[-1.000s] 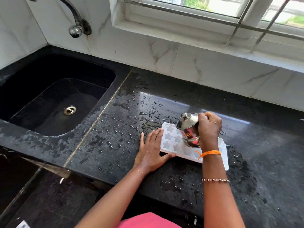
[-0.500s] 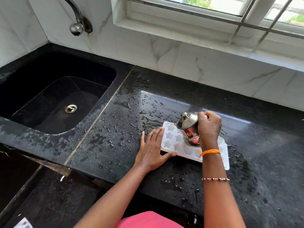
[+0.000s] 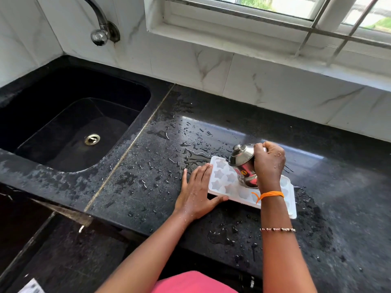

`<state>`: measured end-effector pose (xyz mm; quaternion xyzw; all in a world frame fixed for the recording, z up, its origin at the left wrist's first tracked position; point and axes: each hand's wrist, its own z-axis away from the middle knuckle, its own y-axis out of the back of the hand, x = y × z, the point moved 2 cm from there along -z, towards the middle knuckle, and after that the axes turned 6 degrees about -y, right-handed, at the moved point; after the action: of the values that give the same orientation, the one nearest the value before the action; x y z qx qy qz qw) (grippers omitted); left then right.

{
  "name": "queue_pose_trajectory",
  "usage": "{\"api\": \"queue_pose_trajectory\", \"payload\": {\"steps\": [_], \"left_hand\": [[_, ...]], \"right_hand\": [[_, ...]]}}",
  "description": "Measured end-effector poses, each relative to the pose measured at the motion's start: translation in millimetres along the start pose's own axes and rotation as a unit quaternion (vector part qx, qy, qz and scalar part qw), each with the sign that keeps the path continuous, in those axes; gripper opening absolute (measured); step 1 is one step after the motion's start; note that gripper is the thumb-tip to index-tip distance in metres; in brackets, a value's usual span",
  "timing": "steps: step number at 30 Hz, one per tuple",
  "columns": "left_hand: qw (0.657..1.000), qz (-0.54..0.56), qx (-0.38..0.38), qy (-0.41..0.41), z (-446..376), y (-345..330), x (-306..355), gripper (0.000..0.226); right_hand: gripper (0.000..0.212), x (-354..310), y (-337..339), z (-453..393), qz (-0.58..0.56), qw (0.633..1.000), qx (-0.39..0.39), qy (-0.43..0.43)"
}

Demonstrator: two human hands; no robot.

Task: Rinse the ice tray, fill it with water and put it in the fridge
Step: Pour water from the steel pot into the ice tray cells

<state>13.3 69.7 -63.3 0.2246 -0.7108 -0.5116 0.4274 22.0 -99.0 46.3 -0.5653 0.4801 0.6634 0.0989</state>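
A white ice tray [image 3: 222,180] with star-shaped cells lies flat on the wet black counter [image 3: 148,166]. My left hand [image 3: 196,193] rests flat on the counter against the tray's left end, thumb along its near edge. Above the tray's middle, my right hand [image 3: 268,163] grips a small lidded steel pot [image 3: 243,163], tilted to the left. My right forearm hides part of the tray's right half.
A black sink [image 3: 69,127] with a metal drain lies to the left, a steel tap [image 3: 101,28] on the wall above it. White marbled tiles and a barred window run along the back. Water drops and puddles cover the counter around the tray.
Both hands, the pot and the tray stay where they were; only the camera has shifted a little.
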Motion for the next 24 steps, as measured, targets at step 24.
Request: {"api": "queue_pose_trajectory", "payload": {"steps": [24], "left_hand": [[1.0,-0.006,0.006,-0.004,-0.8,0.1,0.0,0.107]], "right_hand": [[0.023,1.7,-1.4,0.3,0.001,1.0,-0.002,-0.013]]}}
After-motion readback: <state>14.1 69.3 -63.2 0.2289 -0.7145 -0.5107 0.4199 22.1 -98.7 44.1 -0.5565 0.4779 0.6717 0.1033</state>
